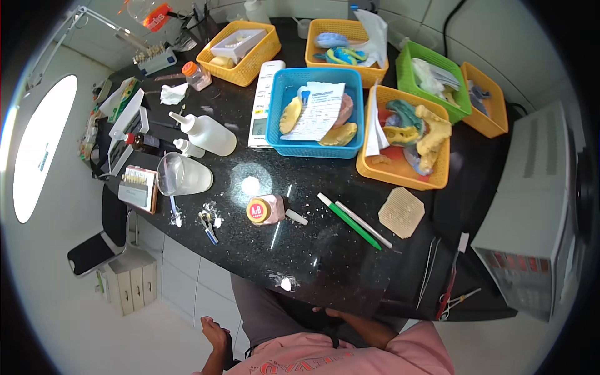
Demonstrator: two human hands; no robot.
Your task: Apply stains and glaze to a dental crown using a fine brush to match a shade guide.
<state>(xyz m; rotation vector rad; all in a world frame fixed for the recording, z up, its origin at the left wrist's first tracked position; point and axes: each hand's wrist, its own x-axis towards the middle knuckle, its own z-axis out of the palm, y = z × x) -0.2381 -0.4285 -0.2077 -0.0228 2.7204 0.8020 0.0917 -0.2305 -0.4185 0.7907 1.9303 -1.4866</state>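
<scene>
Across the surface I have room between the white powder and tweezers; behind, green pen and pink jar obstruct me.

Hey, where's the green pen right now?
In the head view, the green pen lies right of centre on the black table, beside a slim pale tool and left of the tan slab.

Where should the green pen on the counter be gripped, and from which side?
Probably mid-barrel, pinching across the green pen from above, with the approach from the person's side, slightly left. It lies flat and slants, white end farther away and to the left, and a thin pale stick lies close along its far right side.
</scene>
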